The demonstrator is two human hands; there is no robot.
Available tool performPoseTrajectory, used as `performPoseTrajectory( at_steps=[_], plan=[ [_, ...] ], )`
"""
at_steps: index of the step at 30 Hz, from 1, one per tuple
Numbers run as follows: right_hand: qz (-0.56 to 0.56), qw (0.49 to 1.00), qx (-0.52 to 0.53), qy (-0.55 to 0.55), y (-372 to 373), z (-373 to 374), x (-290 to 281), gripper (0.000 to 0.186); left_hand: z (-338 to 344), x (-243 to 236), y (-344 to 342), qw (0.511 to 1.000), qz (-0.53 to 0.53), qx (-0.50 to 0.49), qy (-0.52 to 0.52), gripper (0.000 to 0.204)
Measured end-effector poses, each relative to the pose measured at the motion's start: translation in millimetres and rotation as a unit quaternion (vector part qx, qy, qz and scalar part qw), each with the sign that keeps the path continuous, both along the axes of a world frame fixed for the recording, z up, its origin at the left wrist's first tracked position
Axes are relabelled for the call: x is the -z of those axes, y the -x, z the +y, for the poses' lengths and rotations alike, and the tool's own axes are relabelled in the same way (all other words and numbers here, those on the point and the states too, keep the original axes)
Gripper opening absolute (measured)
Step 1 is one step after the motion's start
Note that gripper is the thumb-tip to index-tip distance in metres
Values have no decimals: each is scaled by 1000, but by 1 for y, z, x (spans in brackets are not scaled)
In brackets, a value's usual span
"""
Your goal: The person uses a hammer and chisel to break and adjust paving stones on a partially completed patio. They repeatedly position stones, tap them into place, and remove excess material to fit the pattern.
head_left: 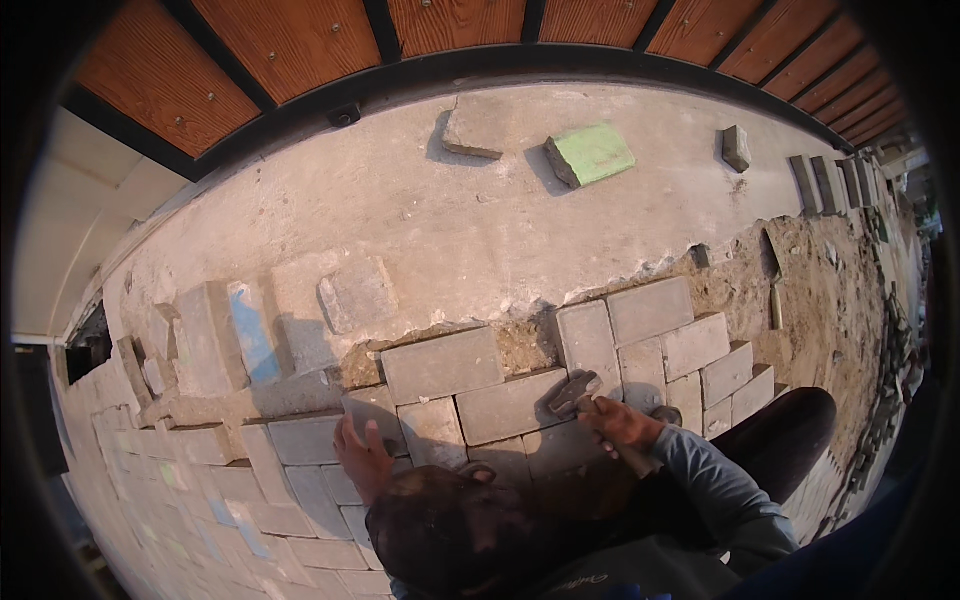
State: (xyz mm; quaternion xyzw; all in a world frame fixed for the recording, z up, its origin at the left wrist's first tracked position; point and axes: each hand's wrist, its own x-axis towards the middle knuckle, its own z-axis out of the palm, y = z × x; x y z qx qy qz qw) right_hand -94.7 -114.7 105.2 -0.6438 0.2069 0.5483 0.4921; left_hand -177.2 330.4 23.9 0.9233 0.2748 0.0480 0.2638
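My right hand (627, 425) grips a hammer (574, 394) by its handle. The hammer's head is over the grey paving bricks, close to the edge of one lying crosswise (510, 406). Fingers apart, my left hand (364, 458) rests on or just over another paving brick (374, 408) at the left; whether it presses down cannot be made out. Between the hands an upright-laid brick (432, 432) fits against its neighbours. Beyond them lies a further brick (442, 366) beside a sandy gap (525, 347). My dark-clad legs hide part of the paving below.
Loose blocks lie on the concrete strip (480, 220): a grey one (474, 132), a green-topped one (590, 155), a small one (736, 148) and a blue-stained one (254, 335). Bare soil (815, 290) runs along the right. A wood-panelled gate (460, 22) borders the far side.
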Motion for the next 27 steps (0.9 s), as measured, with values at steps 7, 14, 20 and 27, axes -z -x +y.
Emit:
performPoseTrajectory(
  at_steps=[7,14,20,27],
  plan=[
    [-207,915,-301,170,4,-6,14,46,-60,35,84,973,-26,-24,-228,55],
    [-577,679,-347,292,-165,51,-25,42,-43,5,36,970,-8,-48,-236,51],
    [-709,499,-284,410,-378,144,-12,89,-39,1,31,973,-3,-41,-228,48],
    [-573,679,-322,326,-429,165,-24,107,-36,3,29,968,-41,-36,-243,49]
  ],
)
